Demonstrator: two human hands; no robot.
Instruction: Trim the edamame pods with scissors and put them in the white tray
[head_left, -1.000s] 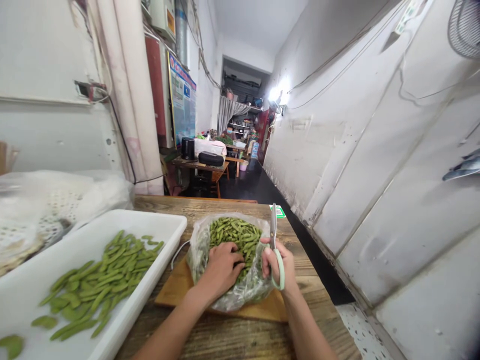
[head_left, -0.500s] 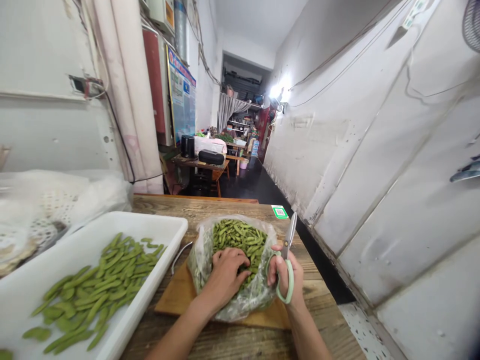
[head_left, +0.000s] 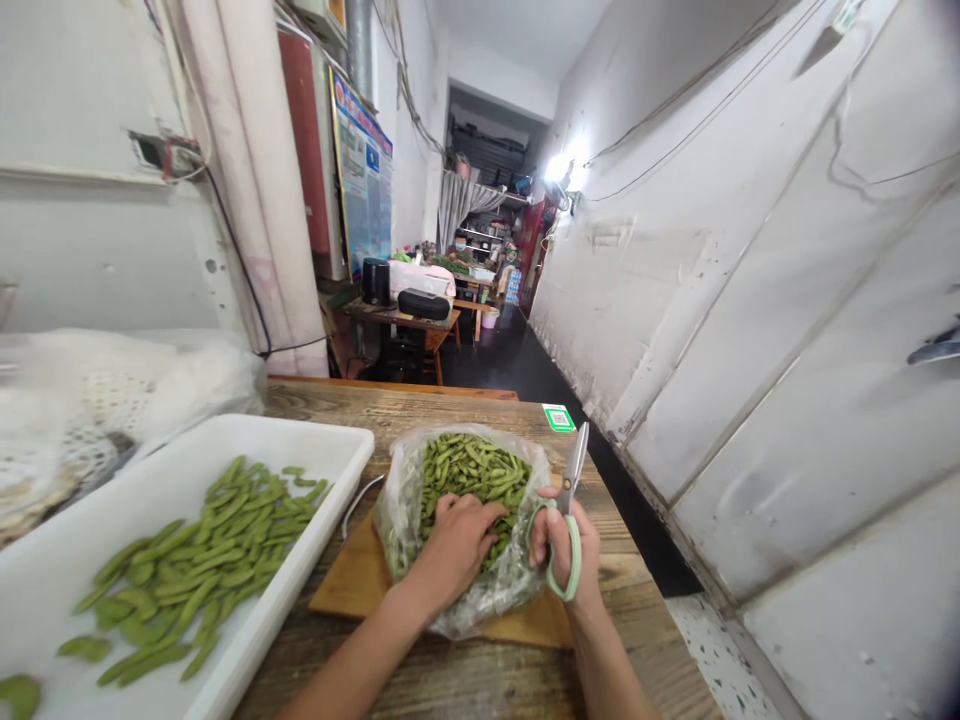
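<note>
A clear plastic bag (head_left: 394,500), rolled open, is full of green edamame pods (head_left: 472,465) and sits on a wooden cutting board (head_left: 349,580). My left hand (head_left: 459,540) reaches into the bag, its fingers bent down among the pods; whatever the fingertips pinch is hidden. At the bag's right side, my right hand (head_left: 574,550) grips scissors (head_left: 574,465) with pale green handles. Their blades point up and lie together. To the left, a white tray (head_left: 300,435) holds a loose spread of edamame pods (head_left: 202,560).
All of this stands on a wooden table (head_left: 645,640). A plastic-wrapped perforated basket (head_left: 127,390) is behind the tray. A green QR code card (head_left: 559,417) lies near the far right edge. Farther back are another table (head_left: 375,312), a person (head_left: 459,245) and a white wall (head_left: 675,280).
My left hand has shifted slightly, its fingers now drawn closer together over the pods. My right hand still holds the scissors. The view has moved a little.
</note>
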